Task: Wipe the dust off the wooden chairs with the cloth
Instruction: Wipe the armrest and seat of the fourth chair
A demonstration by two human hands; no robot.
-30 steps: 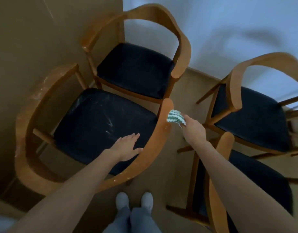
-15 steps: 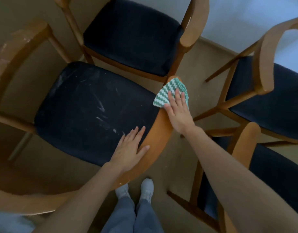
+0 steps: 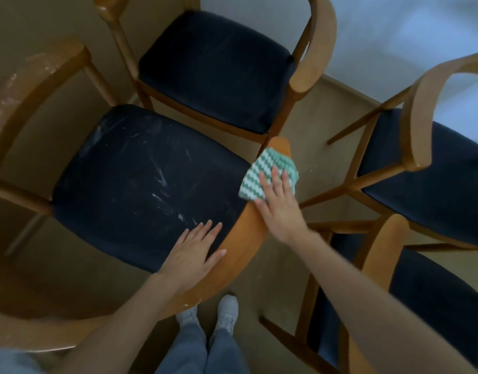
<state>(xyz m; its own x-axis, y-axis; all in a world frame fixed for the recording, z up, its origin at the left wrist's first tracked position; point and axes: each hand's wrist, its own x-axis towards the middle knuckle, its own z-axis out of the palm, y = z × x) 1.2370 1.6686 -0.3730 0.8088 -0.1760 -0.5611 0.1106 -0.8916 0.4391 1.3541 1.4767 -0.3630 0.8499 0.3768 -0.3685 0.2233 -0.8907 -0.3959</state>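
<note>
The green-and-white zigzag cloth lies draped over the front end of the curved wooden arm rail of the nearest chair, just short of the rail's rounded tip, which shows bare beyond it. The right hand presses the cloth flat against the rail, its fingers straight and slightly spread on top of the fabric, gripping nothing. Lower on the same rail, the left hand rests palm down with its fingers extended and relaxed, reaching over the edge of the dark seat cushion while the thumb lies along the wood; it holds nothing. The cushion is streaked and speckled with pale dust, and pale marks also show on the rail's far curve at the upper left. Three more wooden chairs with dark cushions stand close by: one just behind the nearest chair, one to the right, and one at the lower right, partly hidden by the right forearm. All stand on a tan floor. Below the hands, the person's blue jeans and light grey shoes show, toes near the rail.
</note>
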